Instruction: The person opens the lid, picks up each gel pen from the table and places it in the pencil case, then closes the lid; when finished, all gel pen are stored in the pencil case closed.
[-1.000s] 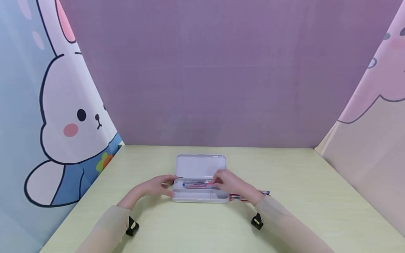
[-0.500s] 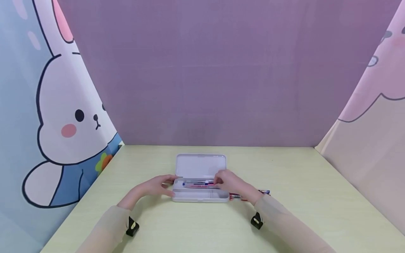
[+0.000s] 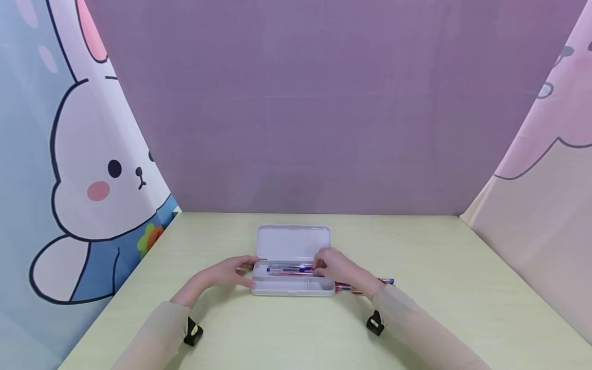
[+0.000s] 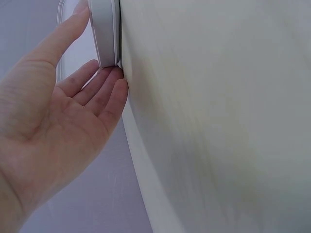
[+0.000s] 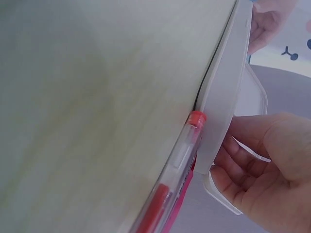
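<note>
A white pencil case (image 3: 280,286) lies with its lid raised, and several pens (image 3: 289,270) rest in its back compartment. My left hand (image 3: 229,271) grips the case's left end, thumb at the front and fingers toward the back. In the left wrist view, the fingers of that hand (image 4: 77,109) curl at the case's end (image 4: 104,34). My right hand (image 3: 336,265) reaches into the right end of the back compartment with bent fingers, over the pen ends. The case's end wall (image 5: 221,104) partly covers the right fingertips in the right wrist view, so I cannot tell whether they pinch a pen.
More pens (image 3: 343,288) lie on the table to the right of the case, partly under the right forearm. One is a clear pen with a red end (image 5: 197,118), close against the case. A purple cloth (image 3: 296,103) hangs behind the table.
The pink pen, slanted up to my right fingers earlier, now lies flatter among the others in the back compartment. My right hand has shifted slightly right. My left hand has stayed on the case.
</note>
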`<action>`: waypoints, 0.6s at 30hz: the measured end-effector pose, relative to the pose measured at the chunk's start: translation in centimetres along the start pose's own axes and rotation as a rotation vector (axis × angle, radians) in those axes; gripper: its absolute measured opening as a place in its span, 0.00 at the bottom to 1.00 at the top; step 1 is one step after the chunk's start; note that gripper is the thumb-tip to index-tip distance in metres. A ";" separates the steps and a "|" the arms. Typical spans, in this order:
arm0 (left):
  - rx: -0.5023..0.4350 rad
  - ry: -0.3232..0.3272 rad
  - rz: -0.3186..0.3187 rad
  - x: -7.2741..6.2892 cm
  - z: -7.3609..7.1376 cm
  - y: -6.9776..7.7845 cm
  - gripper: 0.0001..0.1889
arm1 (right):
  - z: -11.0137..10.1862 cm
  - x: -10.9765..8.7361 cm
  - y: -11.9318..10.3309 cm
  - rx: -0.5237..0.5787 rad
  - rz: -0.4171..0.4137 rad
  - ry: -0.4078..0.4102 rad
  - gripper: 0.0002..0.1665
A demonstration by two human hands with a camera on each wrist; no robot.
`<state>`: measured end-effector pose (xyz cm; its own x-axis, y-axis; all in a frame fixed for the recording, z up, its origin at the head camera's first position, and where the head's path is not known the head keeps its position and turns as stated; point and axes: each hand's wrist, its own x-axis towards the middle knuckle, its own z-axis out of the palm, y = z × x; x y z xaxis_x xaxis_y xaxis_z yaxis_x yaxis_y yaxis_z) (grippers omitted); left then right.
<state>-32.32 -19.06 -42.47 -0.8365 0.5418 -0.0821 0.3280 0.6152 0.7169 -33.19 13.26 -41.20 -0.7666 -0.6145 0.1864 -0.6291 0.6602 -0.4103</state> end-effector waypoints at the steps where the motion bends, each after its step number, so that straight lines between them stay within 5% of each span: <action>1: 0.000 -0.001 0.001 0.0 0.0 0.0 0.38 | 0.0 0.0 0.0 0.002 0.004 0.003 0.01; 18: -0.006 0.002 0.019 0.1 0.0 -0.2 0.39 | -1.4 -0.8 1.2 0.027 -0.009 0.005 0.05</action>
<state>-32.46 -19.08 -42.62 -0.8314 0.5516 -0.0670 0.3410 0.6017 0.7222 -33.50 15.11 -40.57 -0.7613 -0.6183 0.1952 -0.6327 0.6426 -0.4322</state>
